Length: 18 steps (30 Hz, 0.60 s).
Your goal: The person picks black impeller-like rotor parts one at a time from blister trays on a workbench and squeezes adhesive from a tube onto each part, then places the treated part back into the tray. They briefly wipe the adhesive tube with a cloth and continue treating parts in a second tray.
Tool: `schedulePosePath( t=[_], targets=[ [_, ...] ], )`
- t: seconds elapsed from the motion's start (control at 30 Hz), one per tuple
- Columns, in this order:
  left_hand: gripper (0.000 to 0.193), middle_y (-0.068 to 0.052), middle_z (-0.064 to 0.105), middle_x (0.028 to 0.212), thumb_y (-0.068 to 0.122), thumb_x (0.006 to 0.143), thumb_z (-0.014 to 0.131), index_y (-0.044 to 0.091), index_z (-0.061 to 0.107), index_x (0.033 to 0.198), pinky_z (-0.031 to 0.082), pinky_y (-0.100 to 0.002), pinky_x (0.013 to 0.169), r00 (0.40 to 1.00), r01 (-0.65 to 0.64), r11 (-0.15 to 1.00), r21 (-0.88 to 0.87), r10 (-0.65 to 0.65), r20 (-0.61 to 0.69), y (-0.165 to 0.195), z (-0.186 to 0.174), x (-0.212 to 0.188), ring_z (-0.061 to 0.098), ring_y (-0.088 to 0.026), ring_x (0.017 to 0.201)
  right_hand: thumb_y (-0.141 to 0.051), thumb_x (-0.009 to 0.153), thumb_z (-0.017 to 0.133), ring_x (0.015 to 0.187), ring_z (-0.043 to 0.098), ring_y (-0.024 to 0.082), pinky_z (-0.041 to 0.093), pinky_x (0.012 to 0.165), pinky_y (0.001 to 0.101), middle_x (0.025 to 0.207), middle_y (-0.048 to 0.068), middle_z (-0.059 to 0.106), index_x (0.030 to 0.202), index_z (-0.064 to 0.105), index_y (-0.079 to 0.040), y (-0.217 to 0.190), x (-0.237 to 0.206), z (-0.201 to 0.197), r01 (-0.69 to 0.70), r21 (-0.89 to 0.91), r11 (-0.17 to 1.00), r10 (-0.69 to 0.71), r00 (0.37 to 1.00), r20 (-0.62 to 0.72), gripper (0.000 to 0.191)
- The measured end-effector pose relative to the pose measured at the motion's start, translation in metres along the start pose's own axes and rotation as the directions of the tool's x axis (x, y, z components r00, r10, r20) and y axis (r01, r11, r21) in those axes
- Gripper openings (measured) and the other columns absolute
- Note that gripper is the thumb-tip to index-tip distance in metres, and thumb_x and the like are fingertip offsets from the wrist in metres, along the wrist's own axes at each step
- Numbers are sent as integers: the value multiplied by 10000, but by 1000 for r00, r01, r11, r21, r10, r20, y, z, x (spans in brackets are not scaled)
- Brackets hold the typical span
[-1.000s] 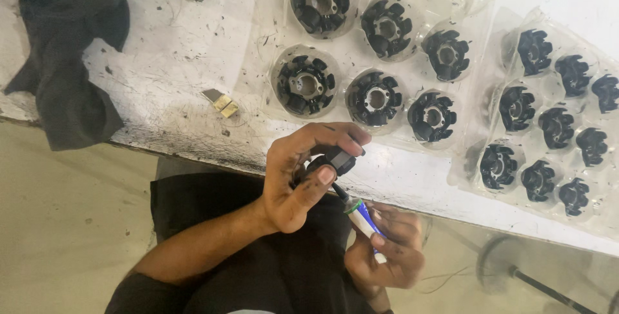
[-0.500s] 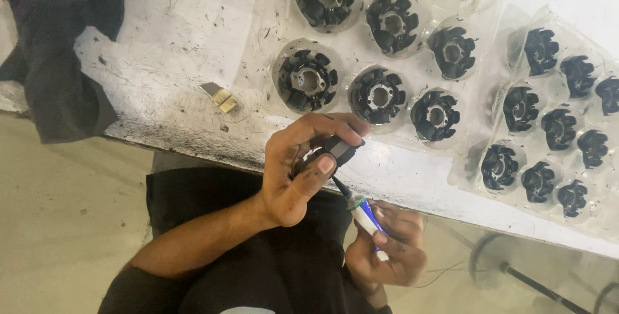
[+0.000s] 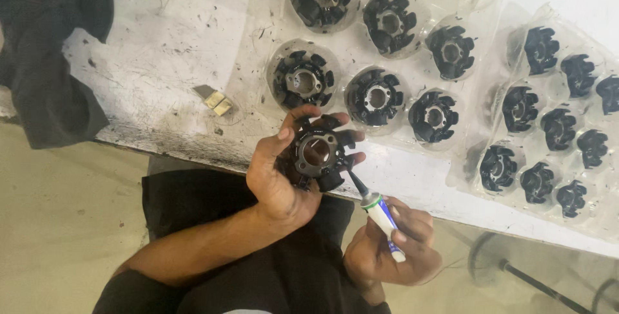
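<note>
Scratched white tabletop (image 3: 167, 49) fills the upper part of the head view, its near edge running from lower left toward lower right above a pale floor. Left hand (image 3: 284, 172), held just off the near edge, has its fingers curled and clamped around a black stator core (image 3: 317, 153), a ring of wound poles about a metal hub, turned face-up toward the camera. Right hand (image 3: 393, 249), lower and to the right, has its fingers closed around a small adhesive tube (image 3: 380, 214) with a white body, green collar and dark nozzle; the nozzle tip touches the lower right rim of the stator core. Two clear plastic blister trays lie on the tabletop: a near tray (image 3: 271, 24) at the middle holding six visible stators, and a second tray (image 3: 516, 30) toward the right edge holding about nine smaller black parts. A dark cloth (image 3: 45, 62) drapes over the left corner, and two small metal clips (image 3: 216, 100) lie near the near edge. Judged from this view, one unit is being treated at a single point; whether the trayed units are finished cannot be told.
</note>
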State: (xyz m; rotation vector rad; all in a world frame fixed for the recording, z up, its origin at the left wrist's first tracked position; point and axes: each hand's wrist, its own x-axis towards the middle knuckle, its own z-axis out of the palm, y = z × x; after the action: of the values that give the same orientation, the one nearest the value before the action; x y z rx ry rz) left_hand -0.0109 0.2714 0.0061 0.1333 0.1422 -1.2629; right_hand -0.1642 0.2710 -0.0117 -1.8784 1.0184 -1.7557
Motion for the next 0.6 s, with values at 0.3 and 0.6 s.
schedulePosePath(
  t=[0.3, 0.6],
  targets=[
    [445, -270, 634, 1252, 339, 957, 527, 36, 560, 1281, 533, -625, 1011, 982, 91, 994, -57, -99, -164, -2, 7, -2, 642, -471, 1170, 34, 912, 754, 843, 673, 269, 649, 676, 357, 1007, 124, 611, 1046, 436, -66, -3, 5, 4, 120, -118, 986, -109, 990, 90, 359],
    [447, -263, 650, 1228, 347, 944, 511, 35, 583, 1256, 534, -621, 990, 974, 107, 993, -53, -116, -196, -2, 8, -2, 653, -474, 1146, 70, 898, 735, 861, 672, 285, 669, 680, 366, 980, 137, 604, 1047, 467, -62, -2, 3, 2, 114, -52, 992, -110, 992, 64, 334]
  ],
)
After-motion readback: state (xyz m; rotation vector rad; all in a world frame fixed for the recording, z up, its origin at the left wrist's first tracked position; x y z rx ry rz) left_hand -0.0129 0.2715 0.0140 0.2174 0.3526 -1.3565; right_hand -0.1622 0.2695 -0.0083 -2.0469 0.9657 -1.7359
